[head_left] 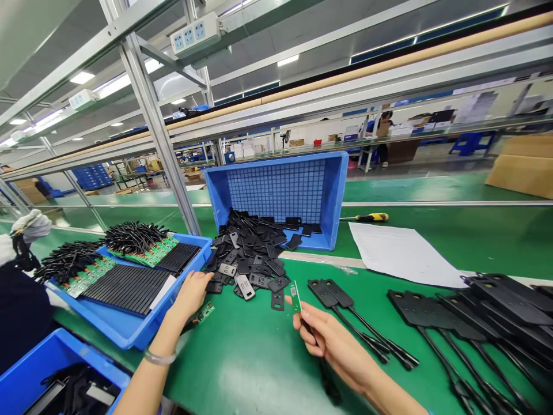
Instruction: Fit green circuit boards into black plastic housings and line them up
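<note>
My right hand (334, 346) is closed on a small green circuit board (296, 297) whose black cable runs down through my fingers. My left hand (192, 293) reaches forward with curled fingers into the near edge of a pile of small black plastic covers (250, 253). The pile spills out of a tipped blue bin (285, 190). Another small green board (203, 313) lies on the green table just below my left hand. Two black parts with long tails (345, 308) lie to the right of my right hand.
A blue tray (129, 331) at left holds green boards with black cables. Several long black assemblies (484, 323) lie at right, behind them a white sheet (401, 253) and a yellow-handled screwdriver (371, 217). A co-worker's gloved hand (32, 226) shows far left. A metal post (159, 132) stands behind the tray.
</note>
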`<action>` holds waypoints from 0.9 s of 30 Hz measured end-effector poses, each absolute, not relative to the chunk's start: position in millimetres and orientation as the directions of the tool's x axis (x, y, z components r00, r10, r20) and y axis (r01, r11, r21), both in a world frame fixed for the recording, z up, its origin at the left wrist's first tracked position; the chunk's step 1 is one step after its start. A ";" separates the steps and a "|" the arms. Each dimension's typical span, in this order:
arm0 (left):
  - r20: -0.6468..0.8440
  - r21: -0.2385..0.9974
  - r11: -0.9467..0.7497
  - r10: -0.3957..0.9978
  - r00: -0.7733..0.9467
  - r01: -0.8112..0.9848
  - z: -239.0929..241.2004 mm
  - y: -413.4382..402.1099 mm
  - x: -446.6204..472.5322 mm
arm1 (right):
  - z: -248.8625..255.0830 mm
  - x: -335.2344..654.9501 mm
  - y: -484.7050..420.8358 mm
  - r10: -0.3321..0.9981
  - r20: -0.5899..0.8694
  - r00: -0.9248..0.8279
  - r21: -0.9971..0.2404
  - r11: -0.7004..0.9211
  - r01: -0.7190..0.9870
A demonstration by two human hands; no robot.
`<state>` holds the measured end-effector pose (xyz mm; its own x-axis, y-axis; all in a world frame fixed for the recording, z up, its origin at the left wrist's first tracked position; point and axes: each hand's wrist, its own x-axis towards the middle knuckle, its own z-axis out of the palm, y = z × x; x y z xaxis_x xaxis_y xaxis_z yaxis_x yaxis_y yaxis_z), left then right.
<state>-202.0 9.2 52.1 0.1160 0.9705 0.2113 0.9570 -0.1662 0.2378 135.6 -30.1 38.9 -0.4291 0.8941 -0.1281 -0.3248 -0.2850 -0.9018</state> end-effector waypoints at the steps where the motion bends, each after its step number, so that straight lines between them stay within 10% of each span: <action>1: 0.224 0.231 -0.161 0.968 0.108 0.960 54.2 5.6 -200.5 | 40.1 138.1 -29.0 0.903 -0.117 -0.414 -0.932 -0.244 -0.270; 6: 0.294 0.399 -0.263 0.944 0.149 0.878 62.9 -15.0 -159.0 | 39.2 147.0 -26.2 0.945 0.205 -0.256 -0.958 0.247 0.146; 12: 0.103 0.975 -0.157 0.945 0.310 0.156 49.8 -9.7 -78.4 | 40.1 150.0 -29.7 0.841 0.487 -0.234 -0.747 0.540 0.387; 18: 0.024 0.941 0.079 0.955 0.297 -0.330 35.9 -1.0 -34.6 | 37.5 151.7 -27.7 0.853 0.482 -0.202 -0.755 0.521 0.398; 27: -0.036 0.858 0.189 0.950 0.311 -0.477 26.6 -17.2 -27.3 | 36.7 152.2 -28.4 0.853 0.455 -0.256 -0.750 0.522 0.406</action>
<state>-27.3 -17.2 26.6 0.3111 0.9497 -0.0362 -0.4769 0.1889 0.8584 152.2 -28.4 36.7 -0.2557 0.8527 0.4555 0.4058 0.5223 -0.7500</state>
